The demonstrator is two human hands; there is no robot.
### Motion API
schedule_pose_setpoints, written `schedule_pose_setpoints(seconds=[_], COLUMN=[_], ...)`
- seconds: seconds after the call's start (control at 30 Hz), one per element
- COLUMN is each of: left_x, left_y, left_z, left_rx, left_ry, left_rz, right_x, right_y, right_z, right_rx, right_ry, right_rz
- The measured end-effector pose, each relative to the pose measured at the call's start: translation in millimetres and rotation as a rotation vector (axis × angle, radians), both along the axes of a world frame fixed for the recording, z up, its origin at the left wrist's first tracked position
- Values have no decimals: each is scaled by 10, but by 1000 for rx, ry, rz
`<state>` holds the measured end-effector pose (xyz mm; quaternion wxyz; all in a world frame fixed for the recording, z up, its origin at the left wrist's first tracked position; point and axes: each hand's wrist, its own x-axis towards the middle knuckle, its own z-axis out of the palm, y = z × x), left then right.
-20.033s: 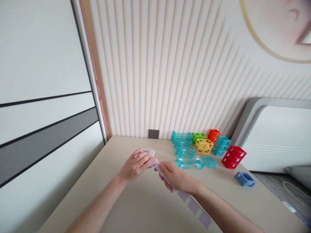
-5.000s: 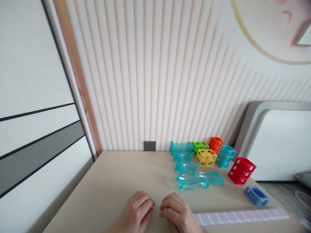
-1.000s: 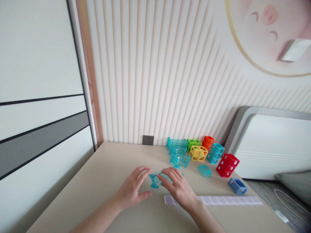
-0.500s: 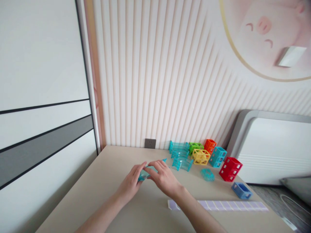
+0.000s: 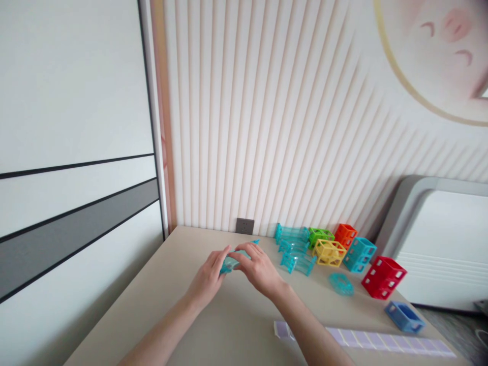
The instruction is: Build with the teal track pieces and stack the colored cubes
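Observation:
My left hand [image 5: 209,272] grips the near left end of a translucent teal plastic piece [image 5: 230,263]. Curled over the same piece from the right is my right hand [image 5: 258,267], its fingers bent on top. The hands cover much of the piece, so its full shape is hidden; a teal tip [image 5: 256,241] shows beyond the right fingers. Both hands are over the middle of the table, below the wall socket. To their right lie several similar teal track pieces [image 5: 299,263], and nearer me a round teal piece [image 5: 341,283].
Hollow blocks stand at the right: green [image 5: 321,236], yellow [image 5: 329,252], orange [image 5: 345,235], blue-teal [image 5: 359,254], red [image 5: 383,277] and blue [image 5: 404,316]. A purple segmented strip [image 5: 389,342] lies along the front, partly behind my right forearm. The ribbed wall [image 5: 236,127] bounds the beige table [image 5: 160,284].
The view has swung left, so the table, blocks and strip appear farther right. Both hands stay on the teal piece, with little change in their hold.

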<state>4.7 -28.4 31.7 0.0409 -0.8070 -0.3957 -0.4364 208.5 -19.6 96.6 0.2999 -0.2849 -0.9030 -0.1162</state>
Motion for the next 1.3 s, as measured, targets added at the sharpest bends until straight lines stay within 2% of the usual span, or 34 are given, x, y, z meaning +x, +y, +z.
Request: schedule_pose_setpoints(seconds=[0.13,0.23,0.3,0.5,0.6,0.73,0.93,1.07,1.17,1.3], left_x=[-117,-265,-360,-474,-455,-426,-418,-429,-439,-444], left_y=[45,140,219,328,315,306,330,360,377,380], left_z=[17,-3,-37,-155,-185,-208,-248,-289,-330,-389], left_rx=[35,6,-26,-147,-165,-183,-253,-278,-300,-320], left_ry=[22,-95,-166,-216,-209,-200,-182,-179,-175,-161], left_rz=[41,173,245,301,292,284,291,305,313,300], right_x=[137,274,319,192,140,147,133,218,446,933], right_y=[82,161,196,171,133,88,26,39,130,303], right_z=[-8,2,-7,-170,-233,-247,-259,-145,55,306], right_rx=[-24,-72,-118,-296,-368,-476,-507,-510,-476,-471], right_ry=[82,199,182,-180,-271,-266,-237,-183,-81,168], right_rz=[-66,-177,-201,-119,-86,7,23,22,-113,-479])
